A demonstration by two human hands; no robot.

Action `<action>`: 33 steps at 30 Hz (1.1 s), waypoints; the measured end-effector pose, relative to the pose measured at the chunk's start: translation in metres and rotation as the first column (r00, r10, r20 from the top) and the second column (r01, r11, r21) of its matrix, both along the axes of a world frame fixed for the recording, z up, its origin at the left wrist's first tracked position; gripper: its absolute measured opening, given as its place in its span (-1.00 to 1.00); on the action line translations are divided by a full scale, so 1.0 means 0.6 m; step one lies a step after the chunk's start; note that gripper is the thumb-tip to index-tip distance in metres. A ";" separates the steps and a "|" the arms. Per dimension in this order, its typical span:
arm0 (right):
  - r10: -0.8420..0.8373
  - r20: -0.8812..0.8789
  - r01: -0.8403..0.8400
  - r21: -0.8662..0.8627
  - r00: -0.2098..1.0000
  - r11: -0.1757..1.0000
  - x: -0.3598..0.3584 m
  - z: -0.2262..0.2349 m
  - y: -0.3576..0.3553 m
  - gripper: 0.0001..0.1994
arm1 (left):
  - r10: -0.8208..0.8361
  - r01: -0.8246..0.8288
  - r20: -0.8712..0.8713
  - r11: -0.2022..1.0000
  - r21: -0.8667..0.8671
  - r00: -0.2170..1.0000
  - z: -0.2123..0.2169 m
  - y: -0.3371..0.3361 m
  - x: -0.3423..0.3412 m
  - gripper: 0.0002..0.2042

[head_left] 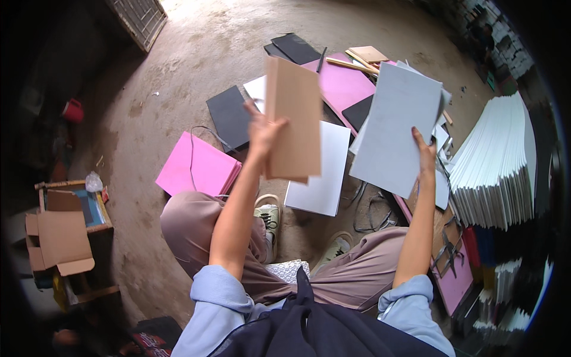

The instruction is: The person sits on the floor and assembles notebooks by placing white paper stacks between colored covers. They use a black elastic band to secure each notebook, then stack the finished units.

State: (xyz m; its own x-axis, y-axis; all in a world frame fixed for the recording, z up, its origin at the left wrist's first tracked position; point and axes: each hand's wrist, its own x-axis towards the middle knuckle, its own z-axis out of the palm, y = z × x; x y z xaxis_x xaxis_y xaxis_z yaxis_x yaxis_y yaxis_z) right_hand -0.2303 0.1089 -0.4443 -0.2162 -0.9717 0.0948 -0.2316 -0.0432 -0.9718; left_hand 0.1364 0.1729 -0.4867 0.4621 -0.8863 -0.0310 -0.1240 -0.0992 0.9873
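In my left hand point(267, 130) is a small stack of brown boards point(294, 116), held upright in front of me and slightly blurred. The fingers wrap its left edge. My right hand point(424, 153) grips the right edge of some pale grey sheets point(395, 119), the thumb on top and the other fingers mostly hidden behind. Below and between the two lies a white sheet stack point(321, 193), partly covered by the brown boards. Left of the brown boards are a dark grey board point(228, 116) and a bright pink stack point(193, 163) with a dark cord across it.
Behind my hands lie a pink board point(345, 86), black boards point(295, 47) and wooden strips point(352, 65). A tall fanned pile of white sheets point(493, 160) stands at right. Dark straps point(372, 217) lie near my right foot. An open cardboard box point(62, 238) sits at left.
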 end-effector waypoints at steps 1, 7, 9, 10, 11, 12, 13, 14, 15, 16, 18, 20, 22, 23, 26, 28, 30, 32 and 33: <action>-0.002 0.034 -0.002 0.111 0.999 0.994 0.009 -0.017 0.002 -0.27 | 0.093 -0.091 0.032 0.995 -0.050 0.995 0.019 0.000 0.027 -0.30; 0.196 0.300 -0.326 0.489 0.934 0.809 0.131 -0.139 0.028 -0.18 | 0.470 -0.361 0.278 0.858 -0.365 0.838 0.085 0.020 0.129 -0.13; 0.245 0.361 -0.417 0.546 0.900 0.727 0.162 -0.159 0.058 -0.19 | 0.370 -0.305 0.140 0.888 -0.345 0.918 0.100 0.033 0.126 -0.14; 0.229 0.382 -0.422 0.563 0.895 0.711 0.168 -0.173 0.063 -0.20 | 0.277 -0.262 0.010 0.922 -0.284 0.961 0.112 0.036 0.117 -0.14; 0.294 0.393 -0.482 0.576 0.872 0.660 0.169 -0.172 0.068 -0.22 | 0.187 -0.212 -0.126 0.950 -0.229 0.974 0.120 0.040 0.107 -0.14; 0.288 0.457 -0.522 0.552 0.842 0.650 0.169 -0.195 0.072 -0.25 | 0.122 -0.158 -0.169 0.963 -0.219 0.978 0.114 0.039 0.098 -0.13; 0.279 0.518 -0.558 0.526 0.809 0.642 0.169 -0.211 0.076 -0.29 | 0.056 -0.101 -0.213 0.972 -0.210 0.975 0.105 0.036 0.086 -0.13; 0.275 0.558 -0.592 0.536 0.783 0.602 0.176 -0.210 0.074 -0.36 | 0.004 -0.056 -0.247 0.977 -0.205 0.969 0.098 0.038 0.083 -0.12; 0.288 0.564 -0.609 0.538 0.774 0.584 0.178 -0.209 0.071 -0.39 | -0.043 -0.018 -0.287 0.978 -0.208 0.957 0.083 0.035 0.073 -0.12; 0.300 0.571 -0.624 0.539 0.764 0.565 0.180 -0.208 0.067 -0.42 | -0.091 0.021 -0.326 0.977 -0.212 0.941 0.064 0.032 0.059 -0.12; 0.281 0.560 -0.605 0.558 0.780 0.567 0.180 -0.214 0.068 -0.45 | -0.177 0.117 -0.382 0.978 -0.174 0.907 0.026 0.026 0.026 -0.12; 0.277 0.592 -0.615 0.500 0.757 0.610 0.172 -0.226 0.062 -0.43 | -0.254 0.219 -0.411 0.967 -0.131 0.876 -0.007 0.027 -0.010 -0.13; 0.165 0.656 -0.587 0.499 0.736 0.637 0.188 -0.202 0.066 -0.33 | -0.252 0.260 -0.361 0.965 -0.026 0.898 -0.035 0.044 -0.025 -0.14; 0.068 0.611 -0.459 0.512 0.789 0.726 0.151 -0.223 0.038 -0.25 | -0.287 0.297 -0.315 0.955 -0.016 0.905 -0.042 0.036 -0.057 -0.15; 0.105 0.450 -0.371 0.558 0.887 0.742 0.144 -0.160 0.029 -0.16 | -0.464 0.127 0.385 0.753 0.645 0.798 -0.038 0.049 -0.077 -0.13; 0.270 0.397 -0.457 0.519 0.877 0.723 0.158 -0.181 0.035 -0.07 | -0.385 0.214 0.260 0.835 0.507 0.886 -0.065 0.049 -0.070 -0.10; 0.365 0.289 -0.465 0.501 0.885 0.730 0.180 -0.197 0.049 -0.03 | -0.258 0.248 0.041 0.954 0.172 0.965 -0.099 0.039 -0.063 -0.08; 0.414 0.226 -0.472 0.451 0.882 0.758 0.207 -0.174 0.072 -0.05 | -0.359 0.374 -0.127 0.919 0.126 0.925 -0.091 0.042 -0.058 -0.06; 0.433 0.185 -0.469 0.426 0.882 0.774 0.211 -0.157 0.080 -0.06 | -0.411 0.437 -0.214 0.895 0.090 0.886 -0.084 0.042 -0.064 -0.04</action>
State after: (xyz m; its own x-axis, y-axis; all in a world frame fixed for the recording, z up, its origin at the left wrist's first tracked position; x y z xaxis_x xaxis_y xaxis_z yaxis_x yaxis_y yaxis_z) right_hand -0.1038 0.1571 -0.5384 0.2690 -0.8894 -0.3697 -0.2241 0.3155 -0.9221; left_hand 0.0981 0.1983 -0.5369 0.0173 -0.9779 -0.2083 -0.0007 -0.2084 0.9780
